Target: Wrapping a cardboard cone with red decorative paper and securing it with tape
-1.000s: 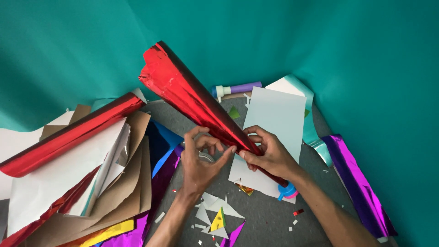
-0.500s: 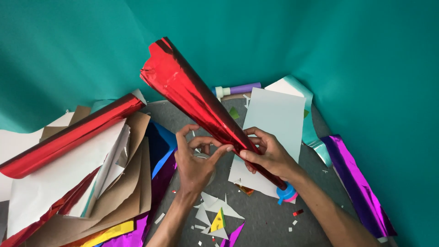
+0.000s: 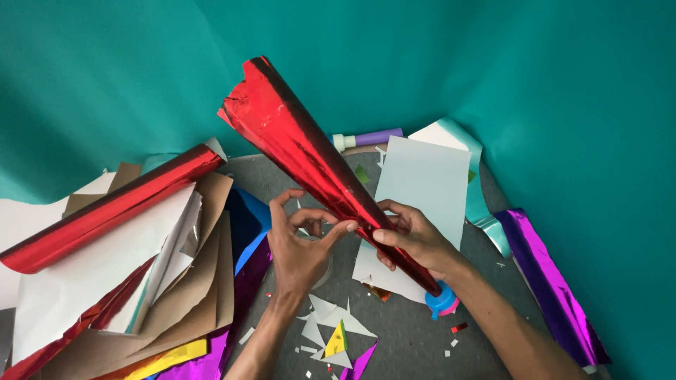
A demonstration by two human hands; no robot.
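red foil cone in right hand

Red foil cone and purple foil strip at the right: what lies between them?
In the head view, between the red foil cone and the purple foil strip lies a pale sheet of paper, with a curled teal strip beside it.

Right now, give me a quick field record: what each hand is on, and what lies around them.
left hand: thumb on the red foil cone, fingers spread open
right hand: gripping the cone's narrow end
cone: tilted, wide end up-left
under hands: pale sheet on grey table
left: red foil roll, brown paper
behind: glue stick
right: purple foil strip
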